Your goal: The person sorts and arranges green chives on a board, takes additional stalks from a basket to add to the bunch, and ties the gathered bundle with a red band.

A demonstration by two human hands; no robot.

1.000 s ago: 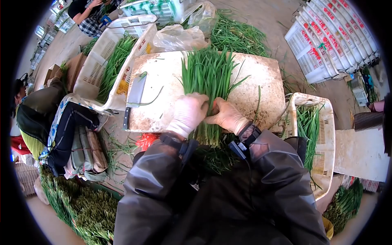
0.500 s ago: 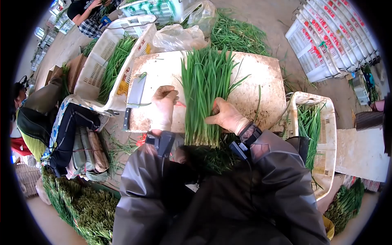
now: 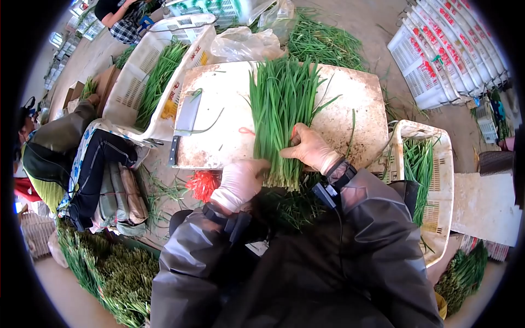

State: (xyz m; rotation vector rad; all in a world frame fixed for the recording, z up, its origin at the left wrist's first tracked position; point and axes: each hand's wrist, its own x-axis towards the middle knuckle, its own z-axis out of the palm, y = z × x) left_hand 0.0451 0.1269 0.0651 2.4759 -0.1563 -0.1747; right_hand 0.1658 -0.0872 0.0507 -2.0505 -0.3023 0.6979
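Observation:
A bundle of long green stalks (image 3: 284,104) lies across the pale, stained board (image 3: 219,147), its cut ends at the near edge. My gloved left hand (image 3: 244,177) is low beside those ends, its fingers against the left of the bundle and partly hidden. My right hand (image 3: 309,147), also gloved, is closed at the bundle's right side, with a bit of red-orange band at its fingers. A loop of red band (image 3: 247,130) shows at the bundle's left. On the board's left lies a knife (image 3: 187,117) with a black handle.
Red strips (image 3: 203,185) hang below the board's near left edge. White crates with green stalks stand left (image 3: 124,98) and right (image 3: 444,180). Plastic bags (image 3: 246,45) and loose stalks (image 3: 325,41) lie beyond. Stacked crates (image 3: 415,65) are at far right. A co-worker (image 3: 60,134) sits left.
My left hand went out to the left of the bundle, then came back down to its cut ends. My right hand has stayed at the bundle's right side. The whole view has shifted slightly.

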